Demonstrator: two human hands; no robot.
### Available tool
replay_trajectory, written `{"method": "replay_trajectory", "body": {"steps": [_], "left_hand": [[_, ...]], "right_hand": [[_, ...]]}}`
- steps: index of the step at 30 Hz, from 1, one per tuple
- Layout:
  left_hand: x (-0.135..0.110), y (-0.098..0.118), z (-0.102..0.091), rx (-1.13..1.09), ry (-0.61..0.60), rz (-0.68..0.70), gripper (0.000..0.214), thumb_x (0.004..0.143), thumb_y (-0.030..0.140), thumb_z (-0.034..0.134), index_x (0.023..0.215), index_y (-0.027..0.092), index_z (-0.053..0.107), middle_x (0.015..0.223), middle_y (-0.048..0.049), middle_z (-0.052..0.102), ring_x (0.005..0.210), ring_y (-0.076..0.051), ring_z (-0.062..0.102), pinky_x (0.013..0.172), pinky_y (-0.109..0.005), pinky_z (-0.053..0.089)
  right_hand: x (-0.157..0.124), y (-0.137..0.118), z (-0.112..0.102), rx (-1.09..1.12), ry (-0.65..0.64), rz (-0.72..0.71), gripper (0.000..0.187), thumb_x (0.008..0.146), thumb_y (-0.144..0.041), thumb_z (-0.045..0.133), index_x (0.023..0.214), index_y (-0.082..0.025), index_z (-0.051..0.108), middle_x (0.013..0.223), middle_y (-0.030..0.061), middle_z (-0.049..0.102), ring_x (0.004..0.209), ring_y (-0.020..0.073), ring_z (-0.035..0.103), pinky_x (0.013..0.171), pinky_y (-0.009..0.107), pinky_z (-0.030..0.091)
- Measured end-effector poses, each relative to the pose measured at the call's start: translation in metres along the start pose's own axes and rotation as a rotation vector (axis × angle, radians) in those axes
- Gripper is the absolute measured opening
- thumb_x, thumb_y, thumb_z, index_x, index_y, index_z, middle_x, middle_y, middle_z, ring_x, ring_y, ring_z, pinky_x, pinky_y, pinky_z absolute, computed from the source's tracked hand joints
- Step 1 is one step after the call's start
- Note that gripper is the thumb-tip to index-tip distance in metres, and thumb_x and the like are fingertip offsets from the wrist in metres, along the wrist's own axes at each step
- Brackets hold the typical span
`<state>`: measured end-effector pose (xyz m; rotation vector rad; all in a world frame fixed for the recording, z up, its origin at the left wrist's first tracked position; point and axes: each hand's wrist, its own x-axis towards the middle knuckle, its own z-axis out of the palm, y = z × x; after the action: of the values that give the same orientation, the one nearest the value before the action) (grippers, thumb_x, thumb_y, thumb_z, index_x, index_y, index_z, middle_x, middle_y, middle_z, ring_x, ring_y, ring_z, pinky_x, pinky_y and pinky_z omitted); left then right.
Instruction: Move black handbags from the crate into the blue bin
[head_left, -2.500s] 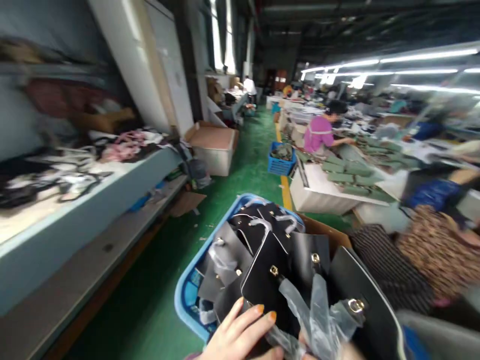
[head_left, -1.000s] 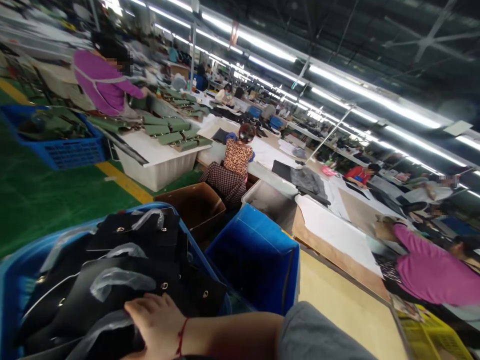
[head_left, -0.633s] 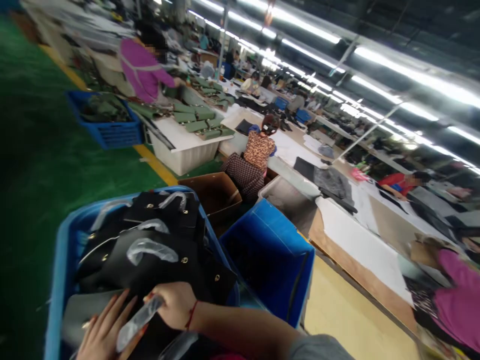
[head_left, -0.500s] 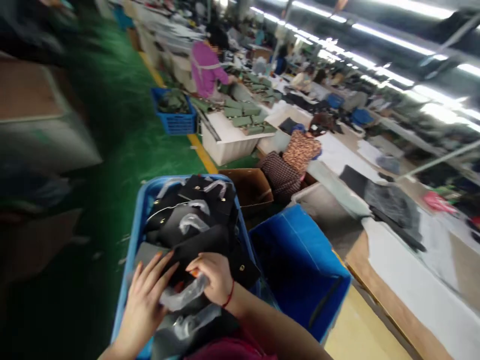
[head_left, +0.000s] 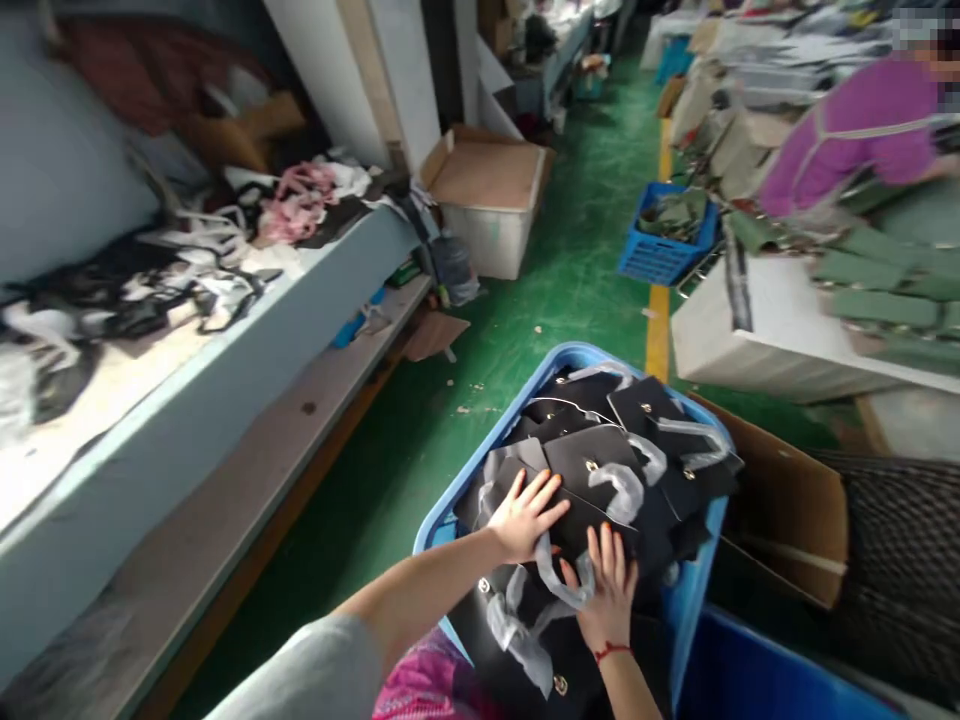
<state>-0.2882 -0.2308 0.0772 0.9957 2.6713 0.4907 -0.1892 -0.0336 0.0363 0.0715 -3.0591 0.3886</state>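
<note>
Far out to the left of both hands, a long pale-blue surface [head_left: 247,340] carries a jumble of black, white and pink straps [head_left: 225,240], well apart from the work.

The left hand [head_left: 525,515] lies flat with its fingers spread, palm down on the black bag panels [head_left: 600,460] heaped in the blue tub [head_left: 480,470]. It presses on the near-left part of the pile and closes round nothing.

Just to its right, the right hand [head_left: 607,590] also rests fingers-out on the same pile, a red cord at its wrist. A strip of clear plastic wrap [head_left: 559,585] runs between the two hands and under the right fingertips; whether those fingers pinch it or merely lie on it cannot be told.

The panels look thin and flexible, probably smooth faux leather, with small gold studs and handles sleeved in plastic. They would likely slide over one another and flop if lifted by a corner, so a broad grip along an edge, clear of the slippery film, seems the soundest hold.

Right of the right hand stands an open cardboard box [head_left: 787,510], touching the tub, and nearer below it a darker blue bin [head_left: 750,680]. Beyond them, a person in purple [head_left: 847,130] works at a white surface [head_left: 780,330] laid with green pieces.
</note>
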Motion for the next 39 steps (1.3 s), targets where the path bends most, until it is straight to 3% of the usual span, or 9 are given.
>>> {"method": "replay_trajectory", "body": {"steps": [9, 13, 17, 24, 28, 32, 34, 36, 39], "left_hand": [[0.010, -0.039, 0.088, -0.011, 0.033, 0.036, 0.085, 0.077, 0.057, 0.057, 0.148, 0.028, 0.022, 0.158, -0.0127, 0.001, 0.143, -0.042, 0.001, 0.107, -0.074, 0.008], [0.008, -0.039, 0.107, 0.029, 0.052, 0.038, 0.086, 0.076, 0.057, 0.059, 0.148, 0.027, 0.022, 0.158, -0.0145, 0.002, 0.142, -0.043, 0.002, 0.108, -0.073, 0.008], [0.004, -0.019, 0.089, 0.081, 0.047, 0.005, 0.087, 0.075, 0.051, 0.063, 0.148, 0.026, 0.023, 0.157, -0.0164, 0.000, 0.143, -0.042, 0.001, 0.109, -0.071, 0.008], [-0.005, 0.039, 0.019, 0.170, -0.021, -0.018, 0.075, 0.078, 0.030, 0.062, 0.145, 0.025, 0.029, 0.158, -0.0132, -0.003, 0.145, -0.034, 0.000, 0.115, -0.060, 0.014], [-0.034, 0.083, -0.006, 0.267, -0.014, -0.129, 0.081, 0.068, 0.005, 0.052, 0.143, 0.025, 0.032, 0.158, -0.0110, 0.006, 0.144, -0.036, 0.003, 0.113, -0.065, 0.017], [-0.052, 0.144, 0.006, 0.170, 0.253, -0.024, 0.058, 0.082, 0.009, 0.044, 0.138, 0.023, 0.038, 0.150, -0.0129, 0.030, 0.141, -0.033, 0.023, 0.111, -0.061, 0.029], [-0.042, 0.182, 0.033, 0.091, 0.229, 0.120, 0.059, 0.084, 0.018, 0.048, 0.140, 0.029, 0.036, 0.148, -0.0108, 0.034, 0.137, -0.033, 0.032, 0.110, -0.057, 0.033], [-0.024, 0.226, 0.073, 0.049, 0.101, 0.295, 0.061, 0.084, 0.023, 0.050, 0.143, 0.032, 0.034, 0.149, -0.0091, 0.034, 0.135, -0.033, 0.035, 0.109, -0.054, 0.035], [0.005, 0.282, 0.142, 0.066, -0.072, 0.424, 0.063, 0.085, 0.032, 0.048, 0.146, 0.032, 0.029, 0.153, -0.0094, 0.028, 0.137, -0.035, 0.031, 0.109, -0.057, 0.034]], "right_hand": [[-0.005, 0.030, 0.097, 0.093, 0.132, -0.059, 0.071, 0.093, -0.052, 0.034, 0.152, -0.015, 0.018, 0.150, 0.0200, 0.033, 0.140, 0.0390, 0.026, 0.109, 0.067, 0.015], [-0.014, 0.039, 0.117, 0.082, 0.139, -0.046, 0.073, 0.093, -0.057, 0.030, 0.152, -0.015, 0.019, 0.147, 0.0196, 0.038, 0.139, 0.0388, 0.029, 0.109, 0.068, 0.015], [-0.015, 0.037, 0.098, 0.070, 0.114, -0.035, 0.074, 0.093, -0.062, 0.027, 0.148, -0.013, 0.028, 0.151, 0.0183, 0.033, 0.140, 0.0372, 0.026, 0.109, 0.067, 0.015], [-0.045, 0.055, 0.022, 0.158, 0.047, -0.121, 0.067, 0.094, -0.044, 0.045, 0.150, -0.015, 0.023, 0.155, 0.0127, 0.027, 0.143, 0.0301, 0.022, 0.113, 0.057, 0.024], [-0.118, 0.122, -0.008, 0.245, 0.086, -0.027, 0.065, 0.094, -0.027, 0.045, 0.151, -0.019, 0.016, 0.154, 0.0086, 0.029, 0.143, 0.0257, 0.025, 0.115, 0.051, 0.028], [-0.234, 0.225, -0.006, 0.267, 0.149, 0.416, 0.061, 0.094, -0.026, 0.041, 0.150, -0.017, 0.020, 0.152, 0.0098, 0.033, 0.142, 0.0241, 0.027, 0.113, 0.047, 0.034], [-0.302, 0.273, 0.006, 0.223, 0.054, 0.738, 0.058, 0.095, -0.027, 0.038, 0.148, -0.010, 0.024, 0.151, 0.0129, 0.034, 0.141, 0.0239, 0.028, 0.114, 0.042, 0.034], [-0.368, 0.309, 0.022, 0.188, -0.181, 1.056, 0.057, 0.094, -0.025, 0.036, 0.146, -0.005, 0.028, 0.148, 0.0164, 0.037, 0.139, 0.0251, 0.032, 0.115, 0.040, 0.032], [-0.448, 0.340, 0.056, 0.237, -0.491, 1.357, 0.050, 0.092, -0.020, 0.040, 0.139, -0.004, 0.041, 0.138, 0.0198, 0.049, 0.131, 0.0267, 0.045, 0.111, 0.037, 0.037]]}}
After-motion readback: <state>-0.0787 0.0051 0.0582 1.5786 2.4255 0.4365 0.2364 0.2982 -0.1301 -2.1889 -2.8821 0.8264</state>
